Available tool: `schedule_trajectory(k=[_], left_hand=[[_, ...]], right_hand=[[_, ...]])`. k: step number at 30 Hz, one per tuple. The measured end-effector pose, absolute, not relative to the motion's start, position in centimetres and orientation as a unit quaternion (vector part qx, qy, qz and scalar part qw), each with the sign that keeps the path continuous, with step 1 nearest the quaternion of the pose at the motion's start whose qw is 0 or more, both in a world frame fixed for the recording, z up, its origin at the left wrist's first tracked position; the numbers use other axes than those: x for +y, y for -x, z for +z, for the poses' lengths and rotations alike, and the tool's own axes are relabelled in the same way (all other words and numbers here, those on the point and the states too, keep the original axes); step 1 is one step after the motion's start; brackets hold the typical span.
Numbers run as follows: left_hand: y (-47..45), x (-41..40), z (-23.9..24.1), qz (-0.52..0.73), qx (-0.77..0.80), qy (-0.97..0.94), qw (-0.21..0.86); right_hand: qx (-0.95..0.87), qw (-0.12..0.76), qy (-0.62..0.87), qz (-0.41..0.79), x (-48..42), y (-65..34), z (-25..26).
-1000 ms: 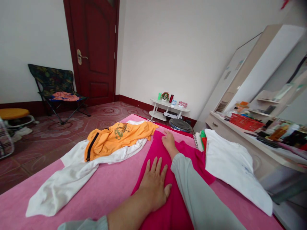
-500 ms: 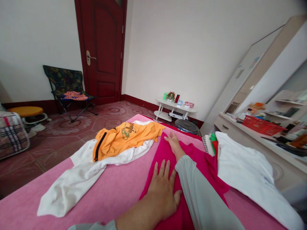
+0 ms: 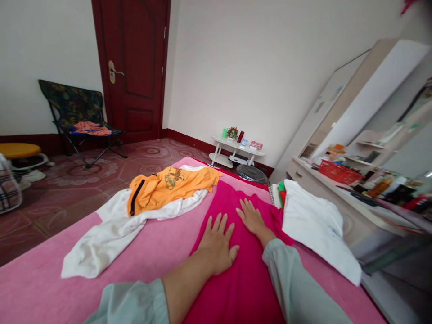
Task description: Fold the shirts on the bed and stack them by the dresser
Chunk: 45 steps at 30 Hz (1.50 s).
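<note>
Both my hands lie flat on a magenta cloth [image 3: 236, 279] spread on a pink bed [image 3: 162, 252]. My left hand [image 3: 216, 245] rests palm down with fingers spread, near the cloth's left edge. My right hand [image 3: 251, 217] lies palm down a little farther up and to the right, fingers stretched out. Neither hand holds anything. Left of the cloth, an orange shirt [image 3: 168, 186] lies on top of a white garment [image 3: 108, 229].
A white garment [image 3: 313, 225] lies at the bed's right side, beside a green and red stack [image 3: 281, 193]. A dresser with a red basket [image 3: 339, 172] stands at right. Beyond the bed are a small white table [image 3: 236, 150], a folding chair [image 3: 79, 119] and a dark red door [image 3: 135, 67].
My right hand has slid back toward me along the magenta cloth, from its far end to beside my left hand. The left hand stays flat.
</note>
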<state>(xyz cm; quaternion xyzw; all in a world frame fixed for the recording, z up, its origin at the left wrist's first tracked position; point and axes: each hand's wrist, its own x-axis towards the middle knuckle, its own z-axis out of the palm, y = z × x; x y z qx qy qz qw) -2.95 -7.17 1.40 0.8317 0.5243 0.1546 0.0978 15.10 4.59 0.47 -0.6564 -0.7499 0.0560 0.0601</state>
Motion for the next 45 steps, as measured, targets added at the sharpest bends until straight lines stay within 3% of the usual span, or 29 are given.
schedule_trajectory(k=[5,9,12,20,30,39,45], left_hand=[[3.1,-6.9,0.7,0.167,0.513,-0.839,0.073],[3.3,-6.7,0.3,0.18,0.512,-0.838,0.06],[3.2,-6.6,0.0,0.186,0.52,-0.832,0.047],[3.4,-8.5,-0.3,0.194,0.589,-0.785,0.003],[8.6,-15.9,0.4,0.15,0.496,-0.855,0.026],[15.0,-25.4,4.6,0.072,0.343,-0.915,0.2],[13.7,-28.5,8.1,0.117,0.19,-0.917,0.331]], right_hand=[[-0.721,0.161,0.673,0.037,0.0,-14.2,0.7],[-0.793,0.269,0.544,0.05,-6.8,-15.1,0.1],[-0.819,0.289,0.49,0.079,-11.8,-15.2,0.0],[-0.88,0.271,0.365,0.14,-19.9,-12.0,3.1],[-0.918,0.209,0.313,0.127,-24.7,-10.2,5.1],[-0.903,0.197,0.341,0.173,-28.6,-12.7,6.8],[-0.915,0.164,0.309,0.202,-29.7,-11.5,7.2]])
